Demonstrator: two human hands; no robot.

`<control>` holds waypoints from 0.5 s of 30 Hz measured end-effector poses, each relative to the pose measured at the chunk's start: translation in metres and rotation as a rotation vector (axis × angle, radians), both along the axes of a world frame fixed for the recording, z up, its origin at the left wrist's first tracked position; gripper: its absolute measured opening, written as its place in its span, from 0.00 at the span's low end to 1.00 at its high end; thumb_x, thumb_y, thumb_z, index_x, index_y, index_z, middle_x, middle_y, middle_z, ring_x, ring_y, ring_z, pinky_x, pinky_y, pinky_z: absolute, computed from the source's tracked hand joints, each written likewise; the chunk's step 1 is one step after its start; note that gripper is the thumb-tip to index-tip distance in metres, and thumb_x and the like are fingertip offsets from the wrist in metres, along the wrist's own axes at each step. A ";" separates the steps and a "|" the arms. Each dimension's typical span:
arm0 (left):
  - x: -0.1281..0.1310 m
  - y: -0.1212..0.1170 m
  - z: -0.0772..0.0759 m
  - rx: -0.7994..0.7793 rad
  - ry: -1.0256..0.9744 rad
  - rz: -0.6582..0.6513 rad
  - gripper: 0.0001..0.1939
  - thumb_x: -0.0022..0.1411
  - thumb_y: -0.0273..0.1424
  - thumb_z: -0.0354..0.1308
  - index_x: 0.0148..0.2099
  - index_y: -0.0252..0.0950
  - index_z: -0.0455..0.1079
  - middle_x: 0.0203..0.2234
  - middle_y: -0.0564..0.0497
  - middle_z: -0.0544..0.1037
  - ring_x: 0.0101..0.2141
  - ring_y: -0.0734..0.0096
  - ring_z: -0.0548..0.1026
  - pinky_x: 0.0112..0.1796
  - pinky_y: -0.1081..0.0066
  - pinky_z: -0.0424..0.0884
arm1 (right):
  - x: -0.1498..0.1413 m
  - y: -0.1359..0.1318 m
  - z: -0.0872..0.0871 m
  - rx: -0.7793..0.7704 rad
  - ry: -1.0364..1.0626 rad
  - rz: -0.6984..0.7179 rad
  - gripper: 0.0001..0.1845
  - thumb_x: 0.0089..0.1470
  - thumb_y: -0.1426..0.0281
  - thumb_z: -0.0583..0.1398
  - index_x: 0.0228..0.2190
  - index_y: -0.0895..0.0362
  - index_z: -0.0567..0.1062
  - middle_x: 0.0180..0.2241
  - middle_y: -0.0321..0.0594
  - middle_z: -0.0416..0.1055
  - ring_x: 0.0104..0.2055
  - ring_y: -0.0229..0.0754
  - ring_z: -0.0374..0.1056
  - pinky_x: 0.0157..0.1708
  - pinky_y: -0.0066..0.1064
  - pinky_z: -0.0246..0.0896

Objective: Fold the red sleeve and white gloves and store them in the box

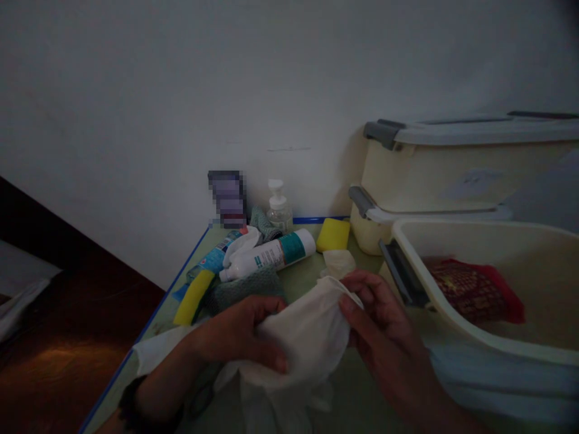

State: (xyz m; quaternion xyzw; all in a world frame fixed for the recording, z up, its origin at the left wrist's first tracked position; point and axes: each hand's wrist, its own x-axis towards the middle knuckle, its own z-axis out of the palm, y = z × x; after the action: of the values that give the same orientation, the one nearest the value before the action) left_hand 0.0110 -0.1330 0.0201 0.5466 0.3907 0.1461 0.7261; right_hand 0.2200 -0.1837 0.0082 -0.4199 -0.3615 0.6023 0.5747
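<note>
A thin white cloth point(307, 334) is spread between my two hands above the table, its lower folds hanging down. My left hand point(239, 337) grips its left side, thumb on top and a dark band around the wrist. At the upper right edge of the cloth, my right hand point(377, 325) pinches it between thumb and fingers. Just beyond my left hand lie a grey-green cloth point(248, 289), a yellow sponge point(194, 298) and a white bottle with a green label point(271, 256) on its side. A crumpled white piece point(339, 263) rests past my right hand.
Behind are a clear pump bottle point(279, 211), a blue bottle point(217, 253), another yellow sponge point(333, 235) and a blurred dark object point(228, 199) against the wall. Lidded bins point(420, 175) are stacked at right. An open bin point(474, 229) in front holds a red patterned packet point(474, 289).
</note>
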 end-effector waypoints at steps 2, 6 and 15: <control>0.000 0.000 0.001 -0.031 -0.076 0.089 0.16 0.40 0.31 0.69 0.33 0.35 0.71 0.26 0.50 0.77 0.25 0.70 0.74 0.25 0.76 0.68 | -0.002 0.000 0.001 -0.042 0.043 0.005 0.13 0.52 0.63 0.62 0.40 0.47 0.67 0.37 0.31 0.66 0.29 0.31 0.65 0.23 0.20 0.64; 0.007 0.000 0.004 -0.069 -0.184 0.341 0.17 0.44 0.35 0.68 0.36 0.34 0.72 0.26 0.49 0.78 0.25 0.70 0.76 0.26 0.75 0.71 | -0.002 0.006 -0.003 -0.223 0.267 0.118 0.19 0.52 0.58 0.59 0.45 0.50 0.65 0.37 0.36 0.69 0.30 0.37 0.68 0.23 0.28 0.68; 0.014 0.004 -0.013 -0.018 -0.034 0.241 0.12 0.50 0.33 0.66 0.35 0.35 0.70 0.27 0.52 0.78 0.27 0.71 0.75 0.28 0.75 0.70 | -0.008 0.012 -0.030 -0.333 0.268 0.130 0.13 0.46 0.67 0.64 0.34 0.56 0.69 0.25 0.31 0.70 0.23 0.33 0.66 0.17 0.22 0.59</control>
State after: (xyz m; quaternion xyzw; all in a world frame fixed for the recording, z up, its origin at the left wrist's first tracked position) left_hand 0.0253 -0.1293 0.0070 0.4868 0.4427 0.2381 0.7144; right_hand 0.2117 -0.1721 -0.0218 -0.4010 -0.2038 0.7400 0.5001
